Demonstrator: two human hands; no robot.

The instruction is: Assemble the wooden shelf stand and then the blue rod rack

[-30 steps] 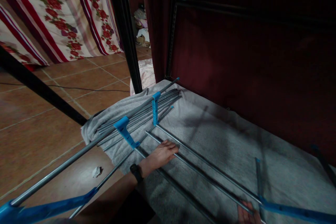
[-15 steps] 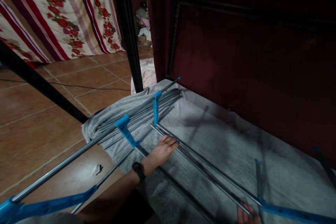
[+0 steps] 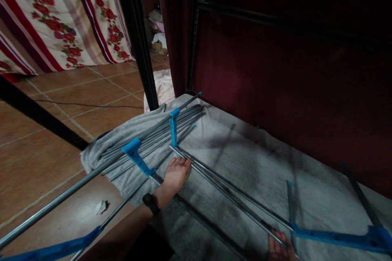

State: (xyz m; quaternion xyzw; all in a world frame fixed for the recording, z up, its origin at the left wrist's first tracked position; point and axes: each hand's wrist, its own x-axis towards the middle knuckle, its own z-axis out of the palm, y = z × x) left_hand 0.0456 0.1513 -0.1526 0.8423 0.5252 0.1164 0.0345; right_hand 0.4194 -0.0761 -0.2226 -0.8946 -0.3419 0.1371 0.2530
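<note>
At frame bottom: right hand (image 3: 280,248) cut off, gripping metal rod (image 3: 226,193).
Left hand (image 3: 175,173): flat, fingers spread, on grey towel (image 3: 260,171).
Around: blue connectors (image 3: 174,126), rod bundle (image 3: 153,138).

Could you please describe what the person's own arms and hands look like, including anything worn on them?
Both are bare, with no gloves or sleeves in view. The left hand has a dark wristband or watch around its wrist. Only part of the right hand shows at the picture's bottom edge; nothing worn is visible there.
</note>
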